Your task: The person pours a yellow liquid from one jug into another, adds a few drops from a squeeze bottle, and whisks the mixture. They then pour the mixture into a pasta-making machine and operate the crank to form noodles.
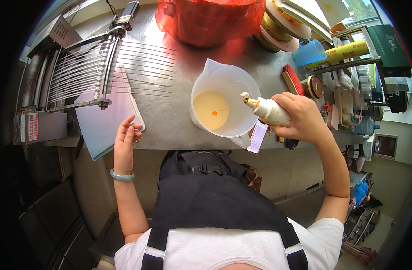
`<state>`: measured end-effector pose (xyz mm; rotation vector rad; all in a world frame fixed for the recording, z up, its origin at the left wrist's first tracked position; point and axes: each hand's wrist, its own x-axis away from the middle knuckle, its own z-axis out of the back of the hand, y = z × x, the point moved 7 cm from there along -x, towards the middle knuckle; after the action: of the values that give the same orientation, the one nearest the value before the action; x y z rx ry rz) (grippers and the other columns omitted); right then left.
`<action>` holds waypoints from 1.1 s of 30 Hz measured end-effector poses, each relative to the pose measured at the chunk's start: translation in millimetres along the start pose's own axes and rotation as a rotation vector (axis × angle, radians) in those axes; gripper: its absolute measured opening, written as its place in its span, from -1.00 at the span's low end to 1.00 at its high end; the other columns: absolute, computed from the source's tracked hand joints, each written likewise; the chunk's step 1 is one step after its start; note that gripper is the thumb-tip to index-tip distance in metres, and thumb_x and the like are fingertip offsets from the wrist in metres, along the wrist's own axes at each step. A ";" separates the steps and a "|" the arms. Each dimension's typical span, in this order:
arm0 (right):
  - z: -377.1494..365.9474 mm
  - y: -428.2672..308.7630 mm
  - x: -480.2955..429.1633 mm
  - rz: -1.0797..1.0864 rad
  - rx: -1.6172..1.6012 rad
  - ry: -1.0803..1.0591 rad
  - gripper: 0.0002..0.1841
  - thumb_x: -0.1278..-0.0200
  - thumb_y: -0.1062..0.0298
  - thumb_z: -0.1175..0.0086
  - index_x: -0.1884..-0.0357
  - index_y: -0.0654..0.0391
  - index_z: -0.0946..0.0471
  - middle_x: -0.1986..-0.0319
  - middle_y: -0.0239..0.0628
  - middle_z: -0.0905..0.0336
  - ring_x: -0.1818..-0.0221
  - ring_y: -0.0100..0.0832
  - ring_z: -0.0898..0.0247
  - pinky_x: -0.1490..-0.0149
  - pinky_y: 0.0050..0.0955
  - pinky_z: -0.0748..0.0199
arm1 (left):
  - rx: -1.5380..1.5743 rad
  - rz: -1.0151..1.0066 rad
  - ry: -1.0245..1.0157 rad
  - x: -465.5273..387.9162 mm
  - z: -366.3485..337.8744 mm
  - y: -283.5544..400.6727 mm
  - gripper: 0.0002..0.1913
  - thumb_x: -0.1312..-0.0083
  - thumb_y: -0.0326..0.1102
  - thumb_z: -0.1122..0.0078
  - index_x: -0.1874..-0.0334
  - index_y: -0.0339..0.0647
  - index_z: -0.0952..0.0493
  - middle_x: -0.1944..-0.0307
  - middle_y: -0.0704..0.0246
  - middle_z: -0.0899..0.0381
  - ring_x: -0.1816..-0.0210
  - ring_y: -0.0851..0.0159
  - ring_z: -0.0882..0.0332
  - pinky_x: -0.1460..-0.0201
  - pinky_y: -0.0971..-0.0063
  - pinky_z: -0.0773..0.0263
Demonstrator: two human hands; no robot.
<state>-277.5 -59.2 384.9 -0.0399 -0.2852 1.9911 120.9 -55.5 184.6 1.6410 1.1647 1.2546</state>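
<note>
My right hand (302,118) holds a white plastic squeeze bottle (273,112), tilted with its orange-stained nozzle over the right rim of a large translucent measuring jug (241,84). The bottle's small cap hangs flipped back. Inside the jug lies a pale yellow liquid (209,111) with an orange drop and a thin orange streak on it. The jug stands on the metal table, its spout pointing away from me and its handle towards me. My left hand (125,148), with a green bangle at the wrist, is raised by the table's front edge, fingers loosely curled and holding nothing.
A metal machine with thin parallel rods (81,74) stands at the left, beside a pale folded sheet (104,125). A red plastic bag (209,23) sits at the back. To the right are a phone (258,136), a red-bristled brush (293,81), a lidded jar (314,87) and a blue cup (309,53).
</note>
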 end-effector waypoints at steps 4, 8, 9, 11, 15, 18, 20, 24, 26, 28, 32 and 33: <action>11.1 3.3 0.9 -0.002 -0.115 0.067 -0.45 0.19 0.20 -0.39 0.05 0.09 -0.55 0.28 -0.25 -0.56 0.25 -0.12 -0.52 0.11 -0.25 -0.47 | -0.005 0.006 0.015 0.2 -1.0 0.1 -0.56 -0.54 -0.16 -0.02 -0.37 -0.21 -0.35 0.05 0.48 -0.58 0.15 0.61 -0.47 -0.04 0.66 -0.35; 12.7 30.8 5.4 0.012 -0.352 0.166 -0.37 0.18 0.27 -0.45 -0.05 0.15 -0.54 0.16 -0.22 -0.59 0.12 -0.20 -0.55 -0.05 -0.31 -0.47 | -0.029 0.019 0.048 4.6 -2.9 1.6 -0.57 -0.55 -0.18 0.00 -0.37 -0.21 -0.35 0.05 0.48 -0.58 0.15 0.60 -0.46 -0.05 0.66 -0.36; 10.8 41.6 7.9 0.014 -0.427 0.196 -0.36 0.17 0.30 -0.46 -0.08 0.17 -0.53 0.13 -0.21 -0.59 0.08 -0.23 -0.56 -0.09 -0.32 -0.46 | -0.037 0.023 0.065 6.8 -3.1 2.4 -0.57 -0.55 -0.18 0.00 -0.37 -0.21 -0.35 0.05 0.48 -0.58 0.15 0.60 -0.46 -0.05 0.65 -0.36; -0.2 74.7 12.0 -0.096 -0.626 0.214 -0.33 0.08 0.36 -0.47 -0.16 0.21 -0.48 0.02 -0.27 -0.57 -0.07 -0.36 -0.49 -0.23 -0.35 -0.37 | -0.033 0.025 0.101 12.1 -4.0 4.3 -0.59 -0.56 -0.20 0.02 -0.37 -0.21 -0.35 0.06 0.48 -0.58 0.15 0.59 -0.46 -0.05 0.65 -0.36; -56.2 163.5 -0.4 -0.164 -0.843 0.418 -0.34 -0.01 0.37 -0.48 -0.20 0.17 -0.46 -0.02 -0.36 -0.55 -0.11 -0.46 -0.46 -0.27 -0.38 -0.34 | -0.036 0.035 0.202 36.0 -0.5 4.8 -0.60 -0.56 -0.22 0.03 -0.36 -0.20 -0.36 0.08 0.49 -0.58 0.16 0.58 -0.47 -0.03 0.66 -0.37; -120.9 217.7 -41.6 -0.243 -0.884 0.483 -0.41 -0.01 0.36 -0.49 -0.12 0.15 -0.49 0.07 -0.37 -0.59 0.02 -0.49 -0.54 -0.16 -0.43 -0.47 | -0.067 0.057 0.307 66.3 9.2 -0.9 -0.59 -0.55 -0.21 0.00 -0.35 -0.22 -0.36 0.09 0.46 -0.58 0.16 0.56 -0.47 0.00 0.64 -0.38; -175.6 258.6 -64.2 -0.290 -0.860 0.598 -0.45 -0.04 0.34 -0.48 -0.08 0.15 -0.49 0.10 -0.35 -0.61 0.04 -0.48 -0.56 -0.12 -0.42 -0.51 | -0.084 0.093 0.367 84.4 7.5 -1.0 -0.59 -0.55 -0.20 -0.01 -0.35 -0.21 -0.36 0.08 0.45 -0.58 0.16 0.56 -0.47 -0.01 0.64 -0.39; -243.0 293.5 -84.5 -0.313 -0.867 0.749 -0.43 -0.13 0.30 -0.43 -0.16 0.17 -0.44 0.01 -0.27 -0.58 -0.02 -0.43 -0.54 -0.13 -0.43 -0.48 | -0.092 0.107 0.503 135.9 21.1 -5.4 -0.56 -0.54 -0.18 -0.02 -0.37 -0.20 -0.33 0.05 0.44 -0.58 0.16 0.55 -0.49 -0.04 0.62 -0.40; -257.4 307.4 -88.9 -0.305 -0.882 0.830 -0.38 -0.16 0.26 -0.42 -0.23 0.18 -0.42 -0.06 -0.28 -0.54 -0.10 -0.43 -0.49 -0.22 -0.44 -0.41 | -0.098 0.099 0.575 165.6 30.3 -11.1 -0.56 -0.54 -0.17 -0.02 -0.38 -0.19 -0.33 0.05 0.44 -0.59 0.14 0.56 -0.50 -0.06 0.61 -0.41; -270.3 301.2 -100.7 -0.294 -0.910 0.699 -0.20 -0.13 0.24 -0.44 -0.39 0.18 -0.28 -0.15 -0.22 -0.49 -0.19 -0.38 -0.42 -0.30 -0.40 -0.33 | -0.054 0.108 0.680 206.1 40.9 -24.0 -0.57 -0.54 -0.16 -0.04 -0.36 -0.17 -0.35 0.05 0.43 -0.61 0.14 0.54 -0.51 -0.07 0.60 -0.42; -305.4 374.5 -39.9 -0.631 -0.943 0.703 -0.05 -0.07 0.30 -0.45 -0.48 0.23 -0.15 -0.34 -0.03 -0.29 -0.27 -0.17 -0.33 -0.39 -0.24 -0.27 | -0.049 0.118 0.610 215.9 72.7 -48.5 -0.51 -0.53 -0.13 -0.04 -0.41 -0.16 -0.27 -0.02 0.37 -0.60 0.10 0.48 -0.54 -0.09 0.53 -0.42; -292.1 409.2 -20.9 -0.762 -0.588 0.680 -0.02 -0.07 0.33 -0.41 -0.53 0.15 -0.10 -0.37 0.05 -0.24 -0.28 -0.11 -0.34 -0.35 -0.20 -0.34 | 0.034 0.077 0.584 225.6 85.9 -63.7 -0.49 -0.52 -0.13 -0.05 -0.43 -0.16 -0.25 -0.03 0.36 -0.58 0.07 0.46 -0.53 -0.10 0.51 -0.43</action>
<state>-587.5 -187.7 10.0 -0.8371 -0.3581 1.0028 214.2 175.6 169.8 1.3870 1.4755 1.8466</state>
